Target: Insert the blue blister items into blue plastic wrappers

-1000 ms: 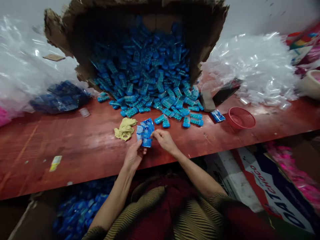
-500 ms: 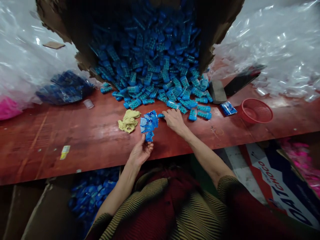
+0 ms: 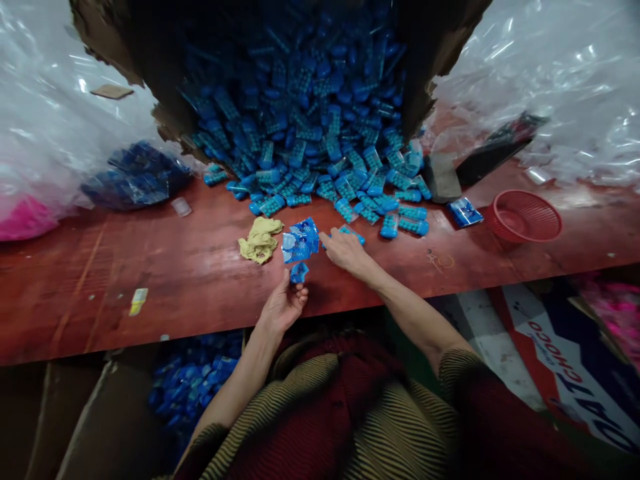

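Where the head view centres, the left hand (image 3: pixel 283 307) pinches a fanned bunch of blue sachets (image 3: pixel 299 243) by its lower end, raised off the red table (image 3: pixel 150 280), likely to keep them gathered. Just right of centre, the right hand (image 3: pixel 343 248), fingers curled, closes on a blue blister pack (image 3: pixel 353 233) at the spill's edge, below the torn carton (image 3: pixel 150 47). A yellow cloth (image 3: pixel 259 240) lies left of the sachets.

A small packing workshop, by the look of it — a torn cardboard box (image 3: pixel 150 60) at the top of the frame spills hundreds of identical blue packets (image 3: pixel 320 127) onto a worn red bench (image 3: pixel 150 280), heaps of clear plastic wrappers (image 3: pixel 565 87) crowd the upper right, and printed cartons (image 3: pixel 565 380) sit at lower right.
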A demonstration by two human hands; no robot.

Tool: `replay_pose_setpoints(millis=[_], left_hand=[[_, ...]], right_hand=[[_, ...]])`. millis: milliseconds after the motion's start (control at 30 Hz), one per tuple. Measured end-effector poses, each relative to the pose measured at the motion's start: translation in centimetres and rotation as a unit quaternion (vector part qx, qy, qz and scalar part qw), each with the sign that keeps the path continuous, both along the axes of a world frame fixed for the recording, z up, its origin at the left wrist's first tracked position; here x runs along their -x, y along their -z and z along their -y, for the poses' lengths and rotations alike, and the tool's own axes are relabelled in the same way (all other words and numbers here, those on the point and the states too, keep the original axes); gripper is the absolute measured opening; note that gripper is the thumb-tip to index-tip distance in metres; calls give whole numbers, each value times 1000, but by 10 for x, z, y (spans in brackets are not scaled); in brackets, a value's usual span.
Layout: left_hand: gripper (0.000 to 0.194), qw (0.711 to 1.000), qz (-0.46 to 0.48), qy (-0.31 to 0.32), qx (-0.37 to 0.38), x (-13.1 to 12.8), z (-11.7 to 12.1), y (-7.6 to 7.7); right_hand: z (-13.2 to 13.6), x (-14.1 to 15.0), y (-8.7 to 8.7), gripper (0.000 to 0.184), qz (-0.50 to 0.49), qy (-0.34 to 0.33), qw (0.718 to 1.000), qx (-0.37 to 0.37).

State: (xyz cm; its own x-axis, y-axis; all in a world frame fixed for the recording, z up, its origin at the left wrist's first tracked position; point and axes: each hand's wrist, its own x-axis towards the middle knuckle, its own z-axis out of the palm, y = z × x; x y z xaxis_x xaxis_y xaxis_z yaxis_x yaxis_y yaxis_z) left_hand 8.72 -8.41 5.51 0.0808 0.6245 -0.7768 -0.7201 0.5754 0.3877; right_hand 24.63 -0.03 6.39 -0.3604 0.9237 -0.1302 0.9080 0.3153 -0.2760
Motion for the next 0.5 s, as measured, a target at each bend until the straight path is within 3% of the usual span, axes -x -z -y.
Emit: replay_pose_setpoints(millis=[67,100,133,200,267,300,367,500], left_hand=[[26,1000,3,-13,-2,0,0,2],[26,1000,3,-22,-4,0,0,3],[26,1000,3,-30,-6,-1,0,4],[27,999,1,-41,-4,-3,-1,6],[28,999,-2,-42,-4,-6,-1,6],[28,999,-2,-38,-7,-7,-1,6],[28,999,-5,-32,-15,-9,-1,6],[28,999,-19,-29,-26,-10,0,5]], right_hand=[[-2,-12,0,33,-142,41,989,29],[-1,-18,-1,37,-246,64,965,59],[2,-23,-2,41,-359,85,924,102],[12,-29,-4,46,-553,112,801,200],[25,-28,-5,48,-659,116,689,276],[31,-26,-6,48,-684,116,654,300],[41,-19,-5,48,-704,125,620,322],[47,-11,-1,48,-711,146,618,304]])
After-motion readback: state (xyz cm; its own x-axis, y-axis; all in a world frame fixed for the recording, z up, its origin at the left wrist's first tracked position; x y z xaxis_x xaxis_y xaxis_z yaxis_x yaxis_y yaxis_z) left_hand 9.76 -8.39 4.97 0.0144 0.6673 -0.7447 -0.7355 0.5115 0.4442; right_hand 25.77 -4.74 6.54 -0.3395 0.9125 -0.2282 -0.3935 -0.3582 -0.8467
